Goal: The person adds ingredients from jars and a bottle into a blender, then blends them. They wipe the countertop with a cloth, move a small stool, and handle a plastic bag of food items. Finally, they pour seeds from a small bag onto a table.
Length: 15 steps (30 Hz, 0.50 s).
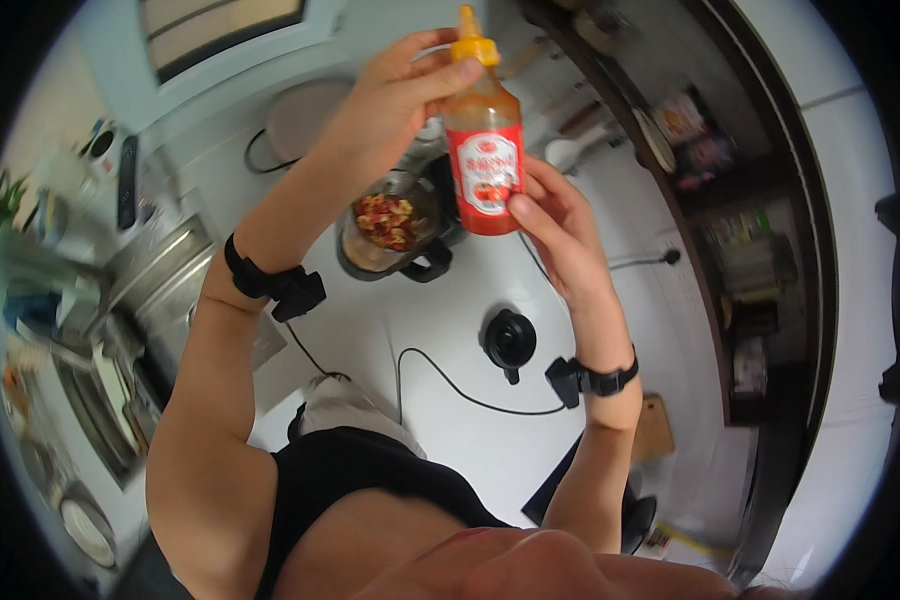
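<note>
A clear squeeze bottle of red sauce (489,180) is held upright above the counter, its red label with writing turned towards me. Its yellow nozzle cap (474,49) points up. The fingers of my left hand (401,94) are around the bottle's neck, just under the cap. My right hand (566,225) grips the lower body from the right side. Beneath them stands a clear jug (394,259) with a black handle, containing chopped red and yellow food (385,220). A round black lid (510,340) lies on the white counter (450,307), nearer to me.
A metal sink (176,289) lies left, with a dish rack (94,397) nearby. A black cable (457,390) crosses the counter. Dark shelves (750,202) with packets run along the right. A wooden board (652,431) stands beyond my right forearm. A window (225,34) is at upper left.
</note>
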Available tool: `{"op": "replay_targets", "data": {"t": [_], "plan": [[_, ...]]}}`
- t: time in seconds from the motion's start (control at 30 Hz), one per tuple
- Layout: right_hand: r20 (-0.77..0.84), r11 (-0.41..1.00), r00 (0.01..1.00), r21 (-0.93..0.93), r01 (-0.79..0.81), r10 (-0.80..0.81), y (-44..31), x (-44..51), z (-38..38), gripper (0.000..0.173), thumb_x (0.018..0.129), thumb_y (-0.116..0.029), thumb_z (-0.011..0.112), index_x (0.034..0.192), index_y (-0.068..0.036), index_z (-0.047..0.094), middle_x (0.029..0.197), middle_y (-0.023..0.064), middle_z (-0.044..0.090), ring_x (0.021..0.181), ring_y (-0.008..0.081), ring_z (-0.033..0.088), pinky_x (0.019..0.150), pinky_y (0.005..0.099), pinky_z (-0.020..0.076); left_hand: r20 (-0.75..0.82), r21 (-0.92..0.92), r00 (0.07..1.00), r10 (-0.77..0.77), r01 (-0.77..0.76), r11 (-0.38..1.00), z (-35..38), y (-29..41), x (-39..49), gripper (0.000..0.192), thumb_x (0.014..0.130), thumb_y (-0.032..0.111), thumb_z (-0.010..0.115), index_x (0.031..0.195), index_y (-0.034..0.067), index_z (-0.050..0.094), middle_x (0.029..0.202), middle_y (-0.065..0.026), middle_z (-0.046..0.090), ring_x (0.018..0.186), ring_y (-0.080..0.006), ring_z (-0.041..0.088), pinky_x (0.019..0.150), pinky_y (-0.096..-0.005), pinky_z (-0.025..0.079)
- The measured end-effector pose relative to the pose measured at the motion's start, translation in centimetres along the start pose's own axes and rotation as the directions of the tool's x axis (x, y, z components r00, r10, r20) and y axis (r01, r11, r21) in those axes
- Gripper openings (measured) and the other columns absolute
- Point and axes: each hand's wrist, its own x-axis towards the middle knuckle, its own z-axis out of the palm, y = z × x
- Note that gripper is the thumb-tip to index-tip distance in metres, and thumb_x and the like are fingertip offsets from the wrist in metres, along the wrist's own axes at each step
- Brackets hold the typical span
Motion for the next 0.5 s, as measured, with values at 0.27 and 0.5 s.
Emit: {"op": "replay_targets", "data": {"t": [0.27, 0.5], "plan": [[0.037, 0.902, 0.916, -0.165, 0.399, -0.399, 3.9, -15.2, 5.1, 0.049, 0.106, -0.033, 0.049, 0.065, -0.012, 0.032, 0.067, 0.0048, 0.04, 0.066, 0.016, 0.039, 0.061, 0.0294, 0.0355, -0.027, 0.34, 0.914, 0.405, -0.372, 0.864, -3.7, 9.9, -25.3, 0.067, 0.089, -0.001, 0.071, 0.147, 0.007, 0.038, 0.128, -0.0127, 0.063, 0.118, -0.024, 0.062, 0.099, -0.0384, 0.052], [0.277, 0.982, 0.958, 0.146, -0.12, 0.076, 15.6, -23.6, 12.7, 0.025, 0.103, -0.018, 0.043, 0.083, -0.004, 0.046, 0.088, 0.0112, 0.049, 0.077, 0.0217, 0.051, 0.071, 0.0336, 0.047, -0.584, 0.809, 0.518, 0.625, 0.312, 0.498, -1.4, 13.1, -61.0, 0.055, 0.093, 0.003, 0.071, 0.141, 0.006, 0.045, 0.13, -0.011, 0.063, 0.121, -0.0206, 0.061, 0.1, -0.0347, 0.051]]}}
